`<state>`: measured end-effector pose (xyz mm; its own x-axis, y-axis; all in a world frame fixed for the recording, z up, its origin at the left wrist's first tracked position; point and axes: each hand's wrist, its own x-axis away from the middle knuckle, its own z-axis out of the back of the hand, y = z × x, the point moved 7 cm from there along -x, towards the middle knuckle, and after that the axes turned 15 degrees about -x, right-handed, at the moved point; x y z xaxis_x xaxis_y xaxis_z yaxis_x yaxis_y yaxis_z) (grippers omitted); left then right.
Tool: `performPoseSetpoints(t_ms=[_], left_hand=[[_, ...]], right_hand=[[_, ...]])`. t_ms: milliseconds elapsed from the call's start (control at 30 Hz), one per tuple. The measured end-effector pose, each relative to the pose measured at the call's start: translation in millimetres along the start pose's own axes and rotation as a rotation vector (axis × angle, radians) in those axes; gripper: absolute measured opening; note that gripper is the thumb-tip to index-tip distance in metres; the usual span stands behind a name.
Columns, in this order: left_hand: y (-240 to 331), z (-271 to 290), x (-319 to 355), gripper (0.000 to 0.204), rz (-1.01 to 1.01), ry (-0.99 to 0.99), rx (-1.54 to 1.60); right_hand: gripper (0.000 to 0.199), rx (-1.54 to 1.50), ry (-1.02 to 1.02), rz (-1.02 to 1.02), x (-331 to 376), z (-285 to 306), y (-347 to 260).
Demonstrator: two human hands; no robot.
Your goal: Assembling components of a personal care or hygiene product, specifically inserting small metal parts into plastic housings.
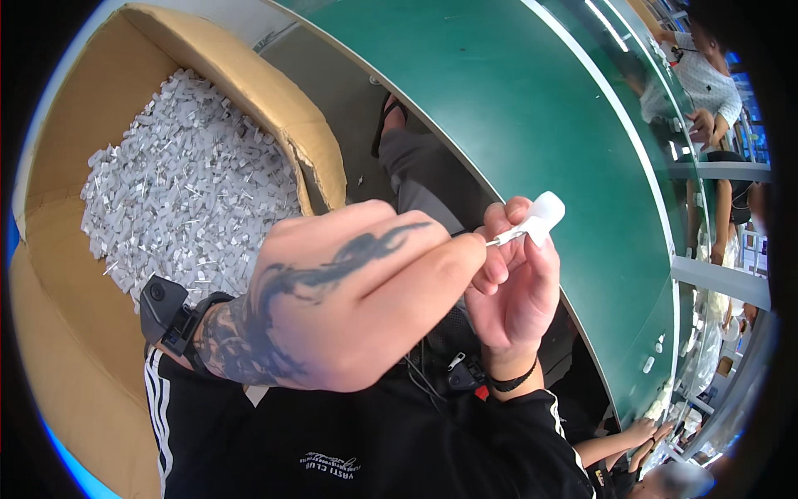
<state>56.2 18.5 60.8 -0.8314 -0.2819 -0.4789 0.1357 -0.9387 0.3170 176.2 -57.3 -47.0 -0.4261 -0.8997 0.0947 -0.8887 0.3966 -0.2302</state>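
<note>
A green bench (532, 125) is stretching beside grey floor (328, 87); a white strip (616, 100) is running along the bench.

Pretty clearly a factory or assembly workshop you're in, tbh. You've got a huge cardboard box (71, 308) heaped with loose small white parts (191, 183) on your left, a long green surface (532, 108) curving past on your right, a person in a light shirt (706, 83) beyond it, and more workers' hands (638, 434) lower right.
</note>
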Motion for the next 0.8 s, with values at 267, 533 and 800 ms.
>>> performPoseSetpoints(t_ms=[267,533,800], left_hand=[[-8,-6,-1,0.026,0.049,0.074,0.078],[-12,-12,-4,0.019,0.124,0.090,0.218],[-7,-22,-1,0.033,0.079,-0.011,0.290]], right_hand=[[0.020,0.277,-0.062,0.253,3,-7,-15],[0.019,0.283,-0.086,0.242,3,-9,-14],[0.019,0.265,-0.088,0.185,6,-9,-4]])
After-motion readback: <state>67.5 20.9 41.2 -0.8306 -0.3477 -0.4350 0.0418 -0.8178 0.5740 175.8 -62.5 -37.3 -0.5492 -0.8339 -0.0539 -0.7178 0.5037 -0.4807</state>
